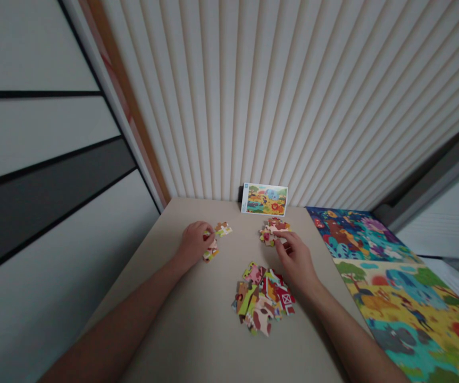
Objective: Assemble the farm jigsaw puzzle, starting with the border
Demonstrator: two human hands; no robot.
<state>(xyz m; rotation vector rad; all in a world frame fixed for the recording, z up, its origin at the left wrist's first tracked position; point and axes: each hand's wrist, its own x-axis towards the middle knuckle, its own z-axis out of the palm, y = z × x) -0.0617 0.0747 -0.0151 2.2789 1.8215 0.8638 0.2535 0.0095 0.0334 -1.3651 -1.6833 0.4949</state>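
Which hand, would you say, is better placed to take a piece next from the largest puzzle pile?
Probably the right hand: it is nearer to the largest pile, just off its far right side. The left hand is farther away, its fingers at a smaller group of pieces.

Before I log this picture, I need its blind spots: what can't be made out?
In the head view:
Left hand: its own fingers hide whether it grips the pieces at its fingertips.
Nearest pile: its upper layer covers whatever lies underneath.
Picture card: any lettering is too small to read.
Lion picture: cut off by the bottom and right edges.
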